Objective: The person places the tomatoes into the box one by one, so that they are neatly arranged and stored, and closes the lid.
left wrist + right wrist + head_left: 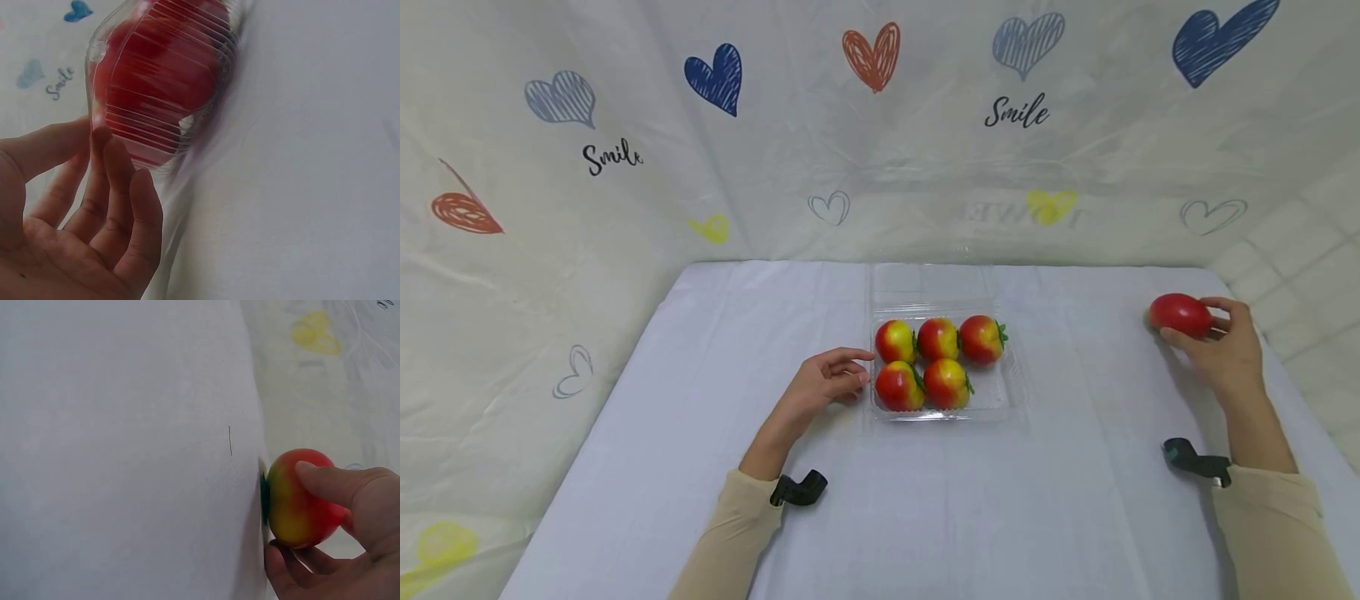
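Observation:
In the head view a clear plastic clamshell box (992, 408) lies at mid-table with several red-and-yellow round fruits (937, 338) inside, green leafy tops on them. Its lid (932, 285) is folded back. My left hand (823, 383) touches the box's left rim with its fingertips, fingers loosely bent; the left wrist view shows them along the ribbed wall (150, 125). Over at the table's far right, my right hand (1225, 346) grips another such fruit (300, 500) between thumb and fingers. Its green top faces the cloth; whether it touches the cloth, I cannot tell.
A white cloth (925, 517) covers the table. Behind and to the left hangs a pale sheet (925, 150) printed with hearts and "Smile". The table's right edge (1307, 392) runs close beside my right hand.

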Action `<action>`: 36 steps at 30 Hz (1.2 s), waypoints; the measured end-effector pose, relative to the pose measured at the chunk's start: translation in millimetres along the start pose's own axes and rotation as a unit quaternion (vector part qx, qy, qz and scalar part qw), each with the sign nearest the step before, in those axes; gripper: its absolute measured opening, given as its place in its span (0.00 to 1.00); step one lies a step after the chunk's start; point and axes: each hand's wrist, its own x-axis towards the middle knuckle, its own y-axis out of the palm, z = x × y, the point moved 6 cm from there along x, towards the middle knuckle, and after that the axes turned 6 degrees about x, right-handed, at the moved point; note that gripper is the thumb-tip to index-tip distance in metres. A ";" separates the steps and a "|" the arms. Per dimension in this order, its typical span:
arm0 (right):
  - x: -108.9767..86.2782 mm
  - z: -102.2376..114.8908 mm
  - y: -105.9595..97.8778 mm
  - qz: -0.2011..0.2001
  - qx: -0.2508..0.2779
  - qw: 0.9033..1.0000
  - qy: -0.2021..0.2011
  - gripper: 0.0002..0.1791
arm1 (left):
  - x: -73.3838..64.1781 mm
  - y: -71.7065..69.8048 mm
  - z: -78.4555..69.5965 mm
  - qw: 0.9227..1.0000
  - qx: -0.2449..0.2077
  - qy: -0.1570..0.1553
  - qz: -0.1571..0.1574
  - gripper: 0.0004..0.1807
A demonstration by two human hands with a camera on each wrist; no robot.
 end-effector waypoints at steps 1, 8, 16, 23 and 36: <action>-0.6 0.4 0.2 0.000 0.002 1.000 -0.003 0.47 | 0.1 0.0 0.0 1.000 0.000 0.000 0.000 0.23; -5.1 4.9 7.2 0.010 0.013 0.999 -0.032 0.47 | 0.1 -1.2 2.1 1.000 -0.003 0.000 -0.004 0.22; -12.0 11.8 12.7 0.014 0.012 0.998 -0.053 0.46 | 0.3 -1.1 5.0 1.000 -0.006 -0.002 -0.002 0.21; -23.0 29.5 18.8 0.020 0.018 0.997 -0.074 0.45 | 2.2 -1.0 4.0 1.000 -0.010 0.000 0.004 0.20; -46.0 63.4 38.0 0.039 0.014 0.989 -0.140 0.45 | 1.3 -1.1 0.6 1.000 -0.002 0.014 0.009 0.22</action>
